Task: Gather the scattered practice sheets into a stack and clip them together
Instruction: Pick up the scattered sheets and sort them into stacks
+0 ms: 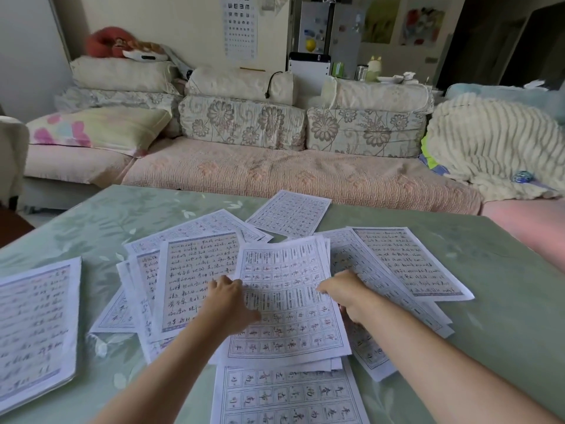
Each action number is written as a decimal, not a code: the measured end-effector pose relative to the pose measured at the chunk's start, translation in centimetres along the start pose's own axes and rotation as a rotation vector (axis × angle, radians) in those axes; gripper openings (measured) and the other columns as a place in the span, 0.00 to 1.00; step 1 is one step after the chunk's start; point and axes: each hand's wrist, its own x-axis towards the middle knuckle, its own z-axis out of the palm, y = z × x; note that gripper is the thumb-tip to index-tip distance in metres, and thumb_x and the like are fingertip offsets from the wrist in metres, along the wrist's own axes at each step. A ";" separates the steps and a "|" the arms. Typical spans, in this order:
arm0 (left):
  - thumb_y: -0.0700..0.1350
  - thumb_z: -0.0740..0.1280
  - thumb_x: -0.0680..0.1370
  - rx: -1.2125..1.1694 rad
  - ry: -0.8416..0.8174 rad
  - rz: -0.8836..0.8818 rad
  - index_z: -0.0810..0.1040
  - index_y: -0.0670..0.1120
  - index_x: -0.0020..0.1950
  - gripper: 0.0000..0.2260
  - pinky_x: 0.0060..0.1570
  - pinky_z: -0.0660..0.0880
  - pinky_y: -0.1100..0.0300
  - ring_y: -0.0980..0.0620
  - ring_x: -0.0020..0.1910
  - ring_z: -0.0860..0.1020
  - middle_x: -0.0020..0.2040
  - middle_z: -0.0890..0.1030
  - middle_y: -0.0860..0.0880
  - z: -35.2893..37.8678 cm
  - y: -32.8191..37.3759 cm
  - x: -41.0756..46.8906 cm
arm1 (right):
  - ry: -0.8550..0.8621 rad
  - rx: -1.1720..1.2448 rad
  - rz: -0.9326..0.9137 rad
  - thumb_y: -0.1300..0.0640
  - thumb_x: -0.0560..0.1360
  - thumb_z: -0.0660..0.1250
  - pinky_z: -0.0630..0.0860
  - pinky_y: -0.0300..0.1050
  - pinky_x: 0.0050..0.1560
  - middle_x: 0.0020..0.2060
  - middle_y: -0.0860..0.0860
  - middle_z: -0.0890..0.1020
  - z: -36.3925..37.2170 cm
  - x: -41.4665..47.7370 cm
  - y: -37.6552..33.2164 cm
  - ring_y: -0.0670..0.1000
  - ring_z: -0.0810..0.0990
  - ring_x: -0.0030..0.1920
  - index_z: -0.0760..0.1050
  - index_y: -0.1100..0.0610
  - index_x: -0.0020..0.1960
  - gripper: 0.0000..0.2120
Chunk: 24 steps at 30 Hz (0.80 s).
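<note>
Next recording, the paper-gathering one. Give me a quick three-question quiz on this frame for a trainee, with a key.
1. True or false: the practice sheets already lie in one squared stack on the table.
2. How many hands touch the middle gridded sheet? A none; B one; C both.
3. Which piece of furniture stands beyond the table's far edge?
Key: 1 false, they lie fanned out and overlapping. 2 C, the left hand and right hand hold its side edges. 3 the sofa.
</note>
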 end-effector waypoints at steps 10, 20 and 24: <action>0.54 0.68 0.76 -0.649 0.352 -0.074 0.51 0.41 0.78 0.39 0.71 0.62 0.46 0.41 0.72 0.64 0.74 0.64 0.40 -3.4 1.3 -0.1 | 0.075 0.124 -0.516 0.55 0.79 0.61 0.75 0.63 0.59 0.52 0.61 0.82 -1.8 -2.7 -1.3 0.64 0.79 0.57 0.75 0.57 0.55 0.09; 0.43 0.65 0.80 -1.146 0.758 0.320 0.69 0.56 0.51 0.09 0.51 0.80 0.47 0.52 0.52 0.80 0.52 0.80 0.53 -6.9 5.0 -3.9 | 0.201 0.245 -0.741 0.49 0.81 0.59 0.64 0.49 0.72 0.68 0.43 0.71 -4.5 -6.4 -2.1 0.45 0.70 0.68 0.60 0.54 0.75 0.24; 0.46 0.63 0.81 -0.956 0.715 0.308 0.68 0.54 0.56 0.07 0.45 0.77 0.56 0.57 0.49 0.78 0.51 0.78 0.59 -5.2 5.2 -4.1 | 0.119 0.162 -0.600 0.50 0.84 0.54 0.45 0.37 0.70 0.79 0.45 0.48 -3.7 -6.5 -1.2 0.41 0.47 0.75 0.38 0.53 0.80 0.33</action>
